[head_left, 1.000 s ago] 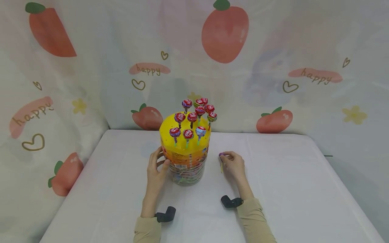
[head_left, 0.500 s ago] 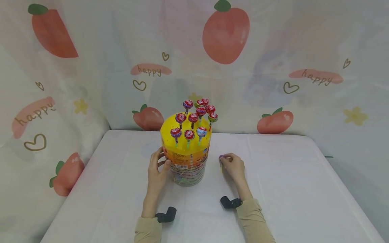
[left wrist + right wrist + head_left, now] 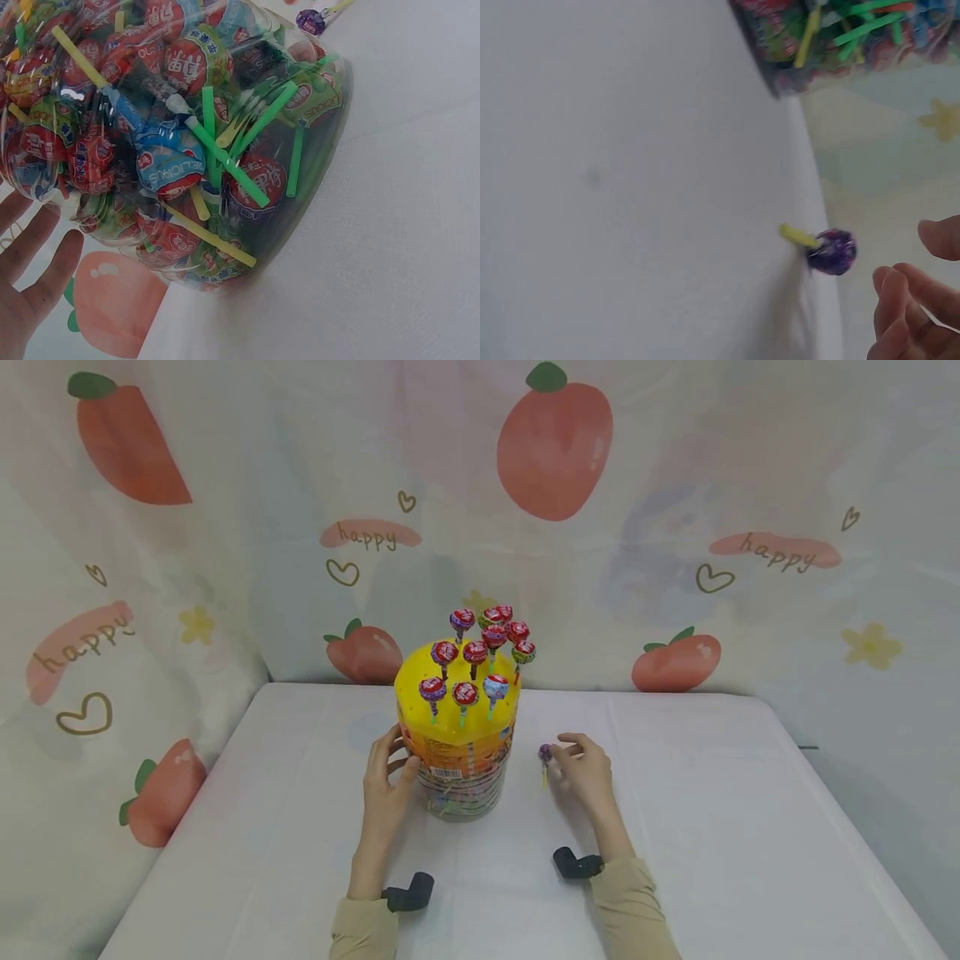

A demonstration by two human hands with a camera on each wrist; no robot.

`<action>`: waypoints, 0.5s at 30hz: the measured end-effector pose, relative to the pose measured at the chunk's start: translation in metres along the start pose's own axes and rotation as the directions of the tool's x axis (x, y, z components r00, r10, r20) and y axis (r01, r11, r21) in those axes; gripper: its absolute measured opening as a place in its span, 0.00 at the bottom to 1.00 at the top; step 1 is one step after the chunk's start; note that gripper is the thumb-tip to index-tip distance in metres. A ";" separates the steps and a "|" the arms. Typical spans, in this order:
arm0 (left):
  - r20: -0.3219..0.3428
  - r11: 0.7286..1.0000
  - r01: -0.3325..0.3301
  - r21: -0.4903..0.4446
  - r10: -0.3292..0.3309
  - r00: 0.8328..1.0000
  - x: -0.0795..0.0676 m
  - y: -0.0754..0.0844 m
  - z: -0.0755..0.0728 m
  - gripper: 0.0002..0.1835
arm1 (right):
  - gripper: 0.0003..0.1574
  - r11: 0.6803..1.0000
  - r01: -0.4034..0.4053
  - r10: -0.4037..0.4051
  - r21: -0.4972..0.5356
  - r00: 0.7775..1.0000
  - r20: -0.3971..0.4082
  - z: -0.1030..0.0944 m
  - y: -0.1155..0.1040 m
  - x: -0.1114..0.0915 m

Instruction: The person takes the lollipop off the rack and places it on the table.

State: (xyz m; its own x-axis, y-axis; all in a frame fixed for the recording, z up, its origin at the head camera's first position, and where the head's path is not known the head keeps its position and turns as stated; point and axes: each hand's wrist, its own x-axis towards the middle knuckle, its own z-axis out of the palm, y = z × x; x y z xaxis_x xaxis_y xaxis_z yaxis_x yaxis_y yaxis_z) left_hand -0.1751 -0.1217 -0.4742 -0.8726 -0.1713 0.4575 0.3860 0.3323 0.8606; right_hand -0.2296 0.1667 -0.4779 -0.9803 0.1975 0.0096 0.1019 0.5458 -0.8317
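A clear jar (image 3: 465, 793) full of wrapped lollipops stands on the table under a yellow lid (image 3: 420, 693). My left hand (image 3: 387, 781) rests its spread fingers and thumb against the jar's left side. The left wrist view shows the fingers (image 3: 45, 262) fairly straight beside the plastic. Right of the jar is a purple-wrapped lollipop (image 3: 545, 752) with a yellow stick pointing toward me. My right hand (image 3: 587, 772) is just right of it. In the right wrist view a gap separates the fingertips from the lollipop (image 3: 832, 252), and the hand holds nothing.
Several lollipops (image 3: 465, 693) stick upright out of the lid. A white cloth covers the table (image 3: 720, 827). Behind it hangs a curtain (image 3: 465, 460) printed with fruit. Each wrist wears a black camera mount (image 3: 576, 863).
My right hand has let go of the purple lollipop and drawn slightly to the right. The left hand and the jar have stayed in place.
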 end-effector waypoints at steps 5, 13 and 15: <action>0.003 1.000 0.007 -0.019 -0.006 1.000 0.000 0.000 0.000 0.31 | 0.21 0.998 0.064 -0.063 0.017 0.997 -0.054 -0.013 -0.017 -0.006; 0.010 0.999 0.018 -0.026 -0.018 1.000 -0.001 0.002 0.000 0.31 | 0.19 0.980 0.181 -0.168 0.083 0.976 -0.136 -0.031 -0.050 -0.027; 0.009 1.000 0.014 -0.028 -0.014 1.000 -0.001 0.002 0.001 0.30 | 0.18 0.970 0.219 -0.200 0.106 0.966 -0.166 -0.035 -0.059 -0.034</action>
State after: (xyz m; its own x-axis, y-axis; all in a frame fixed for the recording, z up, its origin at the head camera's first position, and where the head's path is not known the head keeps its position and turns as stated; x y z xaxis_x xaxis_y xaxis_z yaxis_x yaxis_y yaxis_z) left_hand -0.1737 -0.1201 -0.4729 -0.8805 -0.1672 0.4435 0.3818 0.3041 0.8728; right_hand -0.1965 0.1565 -0.4098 -0.9389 0.2164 0.2678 -0.1341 0.4864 -0.8634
